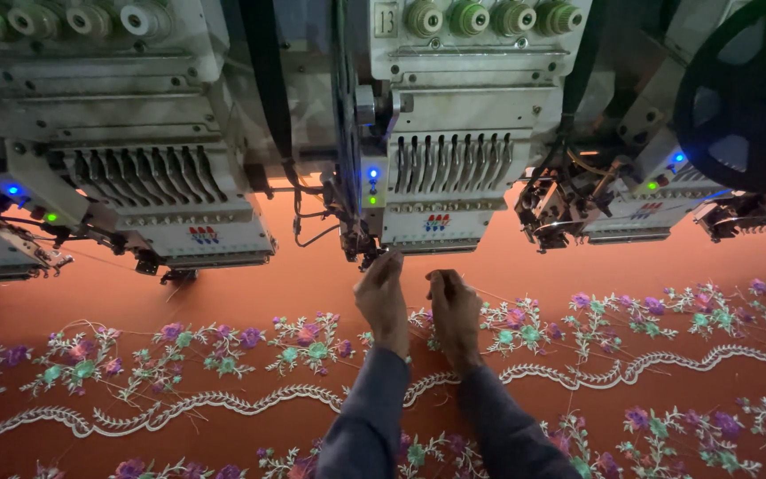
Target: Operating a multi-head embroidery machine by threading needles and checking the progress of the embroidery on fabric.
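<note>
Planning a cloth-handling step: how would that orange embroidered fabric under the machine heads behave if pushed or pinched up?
The orange fabric lies flat and smooth, seemingly held taut, so a push would probably meet some tension. Once free it would likely be floppy and light. The stitched flower bands probably stiffen it locally. Loose threads near the left hand and right hand look prone to snagging.

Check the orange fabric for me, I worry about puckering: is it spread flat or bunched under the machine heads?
Spread flat: the orange fabric shows no folds, and its floral embroidery runs in even rows.
</note>
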